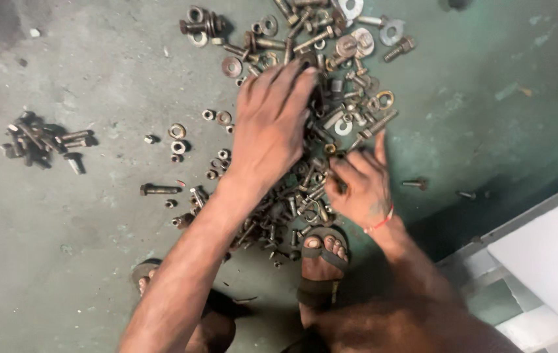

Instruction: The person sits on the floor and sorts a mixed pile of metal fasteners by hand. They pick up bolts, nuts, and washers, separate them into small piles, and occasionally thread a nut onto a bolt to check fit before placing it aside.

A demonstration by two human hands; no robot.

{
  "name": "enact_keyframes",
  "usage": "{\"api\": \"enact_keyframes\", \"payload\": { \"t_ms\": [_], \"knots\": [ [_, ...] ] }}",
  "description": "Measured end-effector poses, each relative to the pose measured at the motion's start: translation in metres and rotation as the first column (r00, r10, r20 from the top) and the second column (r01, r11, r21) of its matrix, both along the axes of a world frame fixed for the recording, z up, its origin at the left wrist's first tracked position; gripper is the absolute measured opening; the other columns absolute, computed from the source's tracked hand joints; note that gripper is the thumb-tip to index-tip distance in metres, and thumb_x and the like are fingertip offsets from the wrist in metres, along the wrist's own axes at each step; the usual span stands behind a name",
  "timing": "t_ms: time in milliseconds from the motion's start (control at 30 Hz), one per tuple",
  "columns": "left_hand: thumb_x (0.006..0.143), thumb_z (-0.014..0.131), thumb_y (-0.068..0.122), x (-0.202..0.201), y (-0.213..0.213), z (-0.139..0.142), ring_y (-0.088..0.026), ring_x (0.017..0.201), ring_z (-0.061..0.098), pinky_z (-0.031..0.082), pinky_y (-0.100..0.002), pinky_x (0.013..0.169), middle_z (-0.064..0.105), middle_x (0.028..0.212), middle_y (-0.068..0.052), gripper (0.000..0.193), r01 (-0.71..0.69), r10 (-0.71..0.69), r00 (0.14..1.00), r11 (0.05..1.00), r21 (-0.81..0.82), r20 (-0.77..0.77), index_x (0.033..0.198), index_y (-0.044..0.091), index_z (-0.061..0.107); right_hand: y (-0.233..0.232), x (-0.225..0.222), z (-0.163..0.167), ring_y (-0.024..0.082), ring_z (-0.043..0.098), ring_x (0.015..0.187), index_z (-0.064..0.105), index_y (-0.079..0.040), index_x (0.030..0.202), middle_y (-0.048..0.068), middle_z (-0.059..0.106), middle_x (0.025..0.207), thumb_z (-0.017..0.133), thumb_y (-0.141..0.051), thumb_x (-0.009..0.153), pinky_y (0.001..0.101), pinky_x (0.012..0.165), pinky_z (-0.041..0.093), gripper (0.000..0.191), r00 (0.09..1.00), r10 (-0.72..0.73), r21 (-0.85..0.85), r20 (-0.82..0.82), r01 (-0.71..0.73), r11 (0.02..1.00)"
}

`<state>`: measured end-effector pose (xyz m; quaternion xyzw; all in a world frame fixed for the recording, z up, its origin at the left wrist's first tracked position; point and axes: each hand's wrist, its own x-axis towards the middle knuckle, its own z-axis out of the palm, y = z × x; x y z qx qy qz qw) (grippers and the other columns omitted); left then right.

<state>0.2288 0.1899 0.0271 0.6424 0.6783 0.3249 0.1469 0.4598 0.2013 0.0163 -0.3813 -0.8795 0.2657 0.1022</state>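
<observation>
A small sorted bolt cluster [40, 142] lies left of the big hardware heap [305, 124], mostly unsorted; left hand [272, 124] spread flat on it, right hand [361, 186] pinching a piece.

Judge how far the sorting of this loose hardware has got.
Done: a small pile of bolts lies apart at left. In hand: left hand and right hand pick through the main heap. Left: most hardware remains mixed.

The left hand [269, 124] lies spread, palm down, on a heap of bolts, nuts and washers [305, 78] on the green floor [96, 248]. The right hand [361, 186] pinches at the heap's near edge — what it holds is hidden — and a smaller pile of bolts [40, 140] sits well apart.
</observation>
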Motion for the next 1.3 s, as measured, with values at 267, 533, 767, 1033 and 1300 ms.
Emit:
{"api": "enact_keyframes", "payload": {
  "t_ms": [267,533,767,1033,1300],
  "knots": [
    [0.088,0.064,-0.001,0.026,-0.025,-0.018,-0.033,0.126,0.055,0.039,-0.052,0.112,0.060,0.130,-0.012,0.043,0.017,-0.026,0.997,0.991,-0.132,-0.067,0.131,0.004,0.062,0.017,0.027,0.038,0.029,0.068,0.081,0.075,-0.010,0.102,0.009,0.069,0.089,0.087,-0.030,0.079,0.0442,0.074,0.056,0.032,0.985,-0.123,-0.212,0.120,0.147,0.966],
    [0.082,0.069,0.003,0.044,-0.106,0.003,-0.037,0.108,0.054,0.042,-0.050,0.096,0.059,0.121,-0.018,0.043,-0.014,0.013,1.000,0.973,-0.232,-0.005,0.125,0.003,0.065,0.147,-0.036,-0.006,0.042,0.063,0.116,0.068,-0.006,0.130,0.025,0.058,0.134,0.083,-0.005,0.090,0.0455,0.091,0.057,0.043,0.972,0.177,0.178,-0.157,-0.148,0.973],
    [0.084,0.074,0.001,0.043,-0.142,0.021,-0.036,0.109,0.058,0.044,-0.047,0.092,0.062,0.121,-0.015,0.038,-0.111,0.136,0.982,0.977,-0.180,0.129,0.121,0.003,0.066,0.134,0.014,-0.014,0.009,0.070,0.085,0.066,-0.010,0.121,0.008,0.065,0.109,0.071,-0.010,0.102,0.0223,0.055,0.056,0.020,0.737,-0.596,-0.603,-0.320,0.326,0.728],
    [0.085,0.076,0.001,0.055,-0.127,0.029,-0.034,0.109,0.060,0.047,-0.045,0.093,0.065,0.119,-0.014,0.032,-0.100,0.143,0.962,0.977,-0.187,0.234,0.116,0.002,0.069,0.095,0.055,-0.006,0.008,0.057,0.071,0.070,0.002,0.120,0.012,0.065,0.112,0.079,0.005,0.091,0.0232,0.054,0.042,0.031,0.925,-0.329,-0.170,-0.190,0.299,0.939],
    [0.087,0.075,0.001,0.074,-0.114,0.045,-0.034,0.108,0.063,0.051,-0.044,0.095,0.066,0.117,-0.013,0.026,-0.076,0.116,0.928,0.989,-0.126,0.353,0.113,0.001,0.069,0.137,-0.021,-0.020,0.027,0.064,0.078,0.067,-0.002,0.132,0.012,0.065,0.092,0.097,-0.019,0.093,0.0409,0.066,0.050,0.052,0.973,-0.228,0.100,-0.020,0.229,0.968]
  ]
}}
